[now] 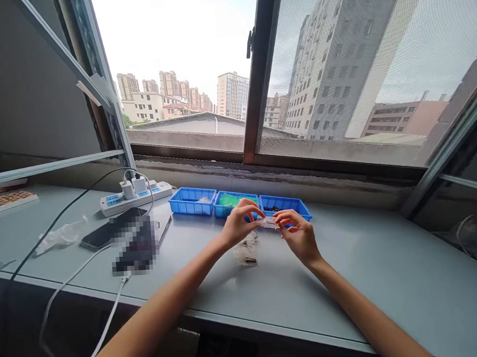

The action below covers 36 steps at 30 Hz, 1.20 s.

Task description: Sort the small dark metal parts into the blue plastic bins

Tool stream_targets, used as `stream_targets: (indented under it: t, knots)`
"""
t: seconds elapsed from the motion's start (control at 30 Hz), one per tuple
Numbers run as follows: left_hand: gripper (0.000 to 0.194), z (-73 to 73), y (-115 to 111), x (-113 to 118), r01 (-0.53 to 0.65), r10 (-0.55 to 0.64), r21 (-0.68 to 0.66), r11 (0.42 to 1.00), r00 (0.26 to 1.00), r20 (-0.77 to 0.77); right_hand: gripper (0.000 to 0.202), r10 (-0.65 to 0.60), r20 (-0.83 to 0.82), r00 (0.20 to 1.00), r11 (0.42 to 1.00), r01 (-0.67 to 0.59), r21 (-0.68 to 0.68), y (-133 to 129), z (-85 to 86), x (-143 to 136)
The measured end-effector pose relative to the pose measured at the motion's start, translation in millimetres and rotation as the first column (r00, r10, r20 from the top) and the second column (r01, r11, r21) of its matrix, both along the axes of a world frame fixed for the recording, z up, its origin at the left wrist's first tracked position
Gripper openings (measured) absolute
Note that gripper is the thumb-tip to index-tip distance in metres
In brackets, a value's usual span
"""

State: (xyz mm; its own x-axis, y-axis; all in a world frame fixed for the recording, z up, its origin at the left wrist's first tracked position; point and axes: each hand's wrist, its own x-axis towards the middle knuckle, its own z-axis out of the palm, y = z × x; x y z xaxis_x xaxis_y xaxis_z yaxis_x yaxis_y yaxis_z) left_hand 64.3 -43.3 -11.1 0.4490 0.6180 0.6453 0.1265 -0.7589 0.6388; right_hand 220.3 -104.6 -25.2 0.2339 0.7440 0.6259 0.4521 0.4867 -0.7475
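Observation:
Between my two hands is a small clear plastic bag (267, 222), held above the table in front of the blue bins. My left hand (241, 221) pinches its left end with thumb and fingertips. At the other end, my right hand (297, 232) grips it the same way; what the bag contains is too small to make out. Below, on the tabletop, lie clear packets (246, 251) with small dark pieces inside. Behind the hands stand a left blue bin (192, 206) with clear items, a middle blue bin (222, 209) with green items, and a right blue bin (303, 210) with dark pieces.
A power strip (158, 191) with plugged-in chargers sits at the back left. Nearer are a phone (104, 232), a blurred-out device with a white cable (116, 296), and crumpled plastic (64, 234). Metal frame posts (114, 121) rise beside the window.

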Motion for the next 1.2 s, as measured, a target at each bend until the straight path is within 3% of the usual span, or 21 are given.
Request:
stream_targets:
  t: [0.13,0.23,0.33,0.4,0.5,0.6,0.7,0.93,1.2]
  knots:
    - [0.035,3.1,7,-5,-0.099,0.100,0.052,0.994,0.995,-0.006,0.043,0.045,-0.074,0.996,0.993,-0.053,-0.110,0,-2.6,-4]
    - [0.038,8.6,18,-18,-0.351,0.349,0.072,0.934,0.936,0.043,0.047,0.076,-0.057,0.995,0.987,-0.083,-0.139,0,-4.8,-5]
    - [0.034,13.5,32,-41,-0.663,0.659,0.010,0.749,0.746,0.097,0.049,0.086,-0.046,0.995,0.984,-0.092,-0.150,0,-5.6,-4]
    - [0.026,15.4,41,-58,-0.794,0.791,-0.023,0.607,0.602,0.106,0.051,0.082,-0.048,0.996,0.984,-0.088,-0.156,0,-5.4,-3]
    - [0.014,16.4,51,-80,-0.898,0.899,-0.054,0.437,0.434,0.060,0.053,0.086,-0.043,0.995,0.981,-0.092,-0.168,0,-5.1,-1]
    - [0.012,16.7,53,-96,-0.943,0.943,-0.034,0.332,0.332,0.006,0.054,0.094,-0.036,0.995,0.979,-0.099,-0.180,-1,-5.0,0]
    - [0.011,17.5,51,-105,-0.954,0.953,0.000,0.300,0.300,-0.039,0.053,0.115,-0.024,0.993,0.974,-0.117,-0.192,-1,-4.8,1]
    - [0.010,20.4,53,-111,-0.954,0.951,0.024,0.299,0.296,-0.086,0.051,0.157,0.004,0.988,0.965,-0.152,-0.215,-3,-3.5,2]
    - [0.018,20.5,57,-109,-0.940,0.921,-0.027,0.340,0.339,-0.192,0.040,0.140,0.076,0.987,0.964,-0.118,-0.240,-5,-3.3,4]
